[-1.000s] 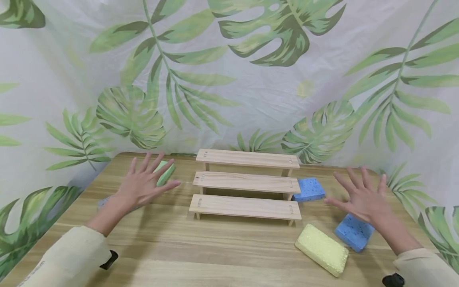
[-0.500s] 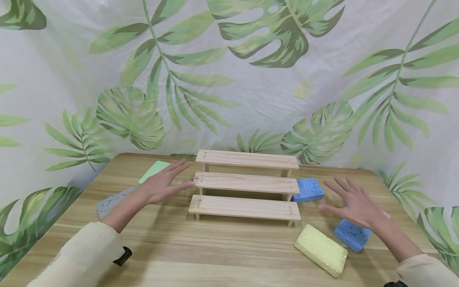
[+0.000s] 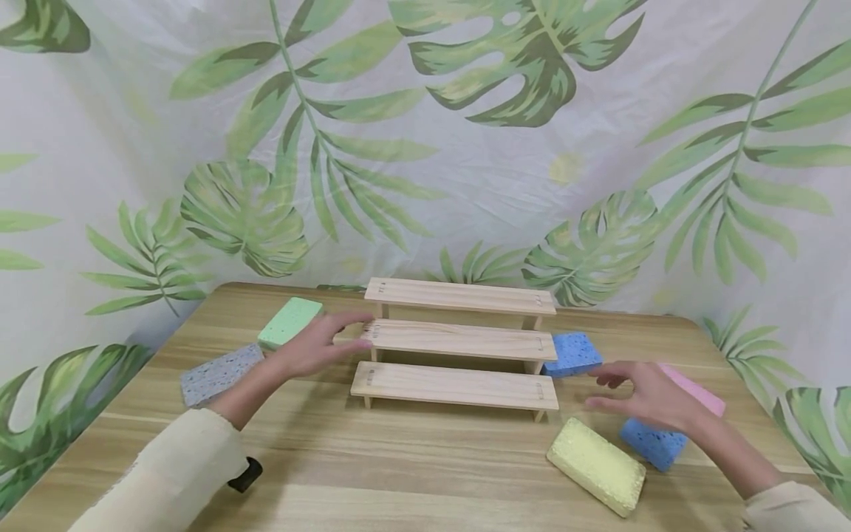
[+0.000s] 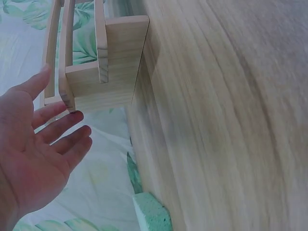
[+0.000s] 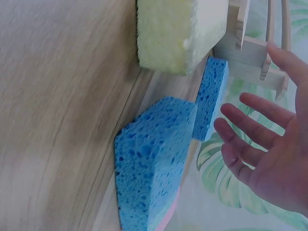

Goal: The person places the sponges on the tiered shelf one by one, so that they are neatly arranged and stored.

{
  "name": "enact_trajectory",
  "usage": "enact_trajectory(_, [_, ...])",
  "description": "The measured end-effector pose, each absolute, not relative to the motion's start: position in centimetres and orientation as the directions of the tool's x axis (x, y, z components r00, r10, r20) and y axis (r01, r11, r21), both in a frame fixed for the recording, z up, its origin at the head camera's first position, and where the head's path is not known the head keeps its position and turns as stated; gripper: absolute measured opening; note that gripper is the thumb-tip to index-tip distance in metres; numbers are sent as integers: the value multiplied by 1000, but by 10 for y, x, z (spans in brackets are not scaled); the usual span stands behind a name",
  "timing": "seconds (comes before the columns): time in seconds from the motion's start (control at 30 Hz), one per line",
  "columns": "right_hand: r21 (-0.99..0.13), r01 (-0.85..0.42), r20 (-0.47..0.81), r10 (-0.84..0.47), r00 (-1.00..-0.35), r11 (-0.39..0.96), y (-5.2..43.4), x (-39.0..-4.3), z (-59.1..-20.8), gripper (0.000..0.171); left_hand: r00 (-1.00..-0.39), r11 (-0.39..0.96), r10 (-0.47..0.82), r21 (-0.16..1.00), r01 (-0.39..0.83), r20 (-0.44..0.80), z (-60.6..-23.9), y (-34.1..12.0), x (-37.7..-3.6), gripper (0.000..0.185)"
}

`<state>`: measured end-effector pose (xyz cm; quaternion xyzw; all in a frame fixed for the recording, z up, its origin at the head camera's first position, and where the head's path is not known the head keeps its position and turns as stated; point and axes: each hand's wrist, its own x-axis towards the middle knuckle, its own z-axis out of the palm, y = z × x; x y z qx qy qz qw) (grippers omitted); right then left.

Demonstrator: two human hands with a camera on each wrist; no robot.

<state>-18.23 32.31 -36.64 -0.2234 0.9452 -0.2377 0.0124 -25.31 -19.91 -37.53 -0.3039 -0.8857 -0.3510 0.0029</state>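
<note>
A three-step wooden shelf (image 3: pixel 455 384) stands in the middle of the table. My left hand (image 3: pixel 315 349) reaches to its left end, thumb and fingertips right at the end of the middle step. Seen from the left wrist, the fingers (image 4: pixel 60 126) are spread and gently bent beside the step ends, holding nothing. My right hand (image 3: pixel 654 397), fingers loosely bent, hovers over the right side, above a blue sponge (image 3: pixel 654 443) and a pink sponge (image 3: pixel 694 389). Between its fingertips and the shelf lies another blue sponge (image 3: pixel 573 353). The palm is bare in the right wrist view.
A yellow sponge (image 3: pixel 596 465) lies at the front right of the wooden table (image 3: pixel 399 473). On the left are a green sponge (image 3: pixel 290 322) and a grey sponge (image 3: pixel 219 375). A leaf-patterned curtain (image 3: pixel 465 170) hangs behind the table.
My left hand has moved right from over the green and grey sponges to the shelf's left end. My right hand has lowered and its spread fingers have bent, uncovering the pink sponge.
</note>
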Motion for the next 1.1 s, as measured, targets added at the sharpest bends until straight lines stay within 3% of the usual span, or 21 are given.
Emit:
enact_trajectory(0.23, [-581,-434,-28,-549,-835,689,314,-181,-369,43,-829,551,505,650,523,240,-381,-195,-258,48])
enact_trajectory(0.37, [-577,-474,-27,-595,-803,665,311,-178,-372,40,-831,548,500,654,521,242,-381,-194,-258,46])
enact_trajectory(0.8, [-620,-536,-14,-692,-722,573,312,-173,-386,54,-838,553,496,662,505,225,-382,-194,-263,46])
enact_trajectory(1.1, [-630,-494,-74,-680,-730,599,310,-176,-385,63,-834,537,502,674,507,227,-380,-194,-264,46])
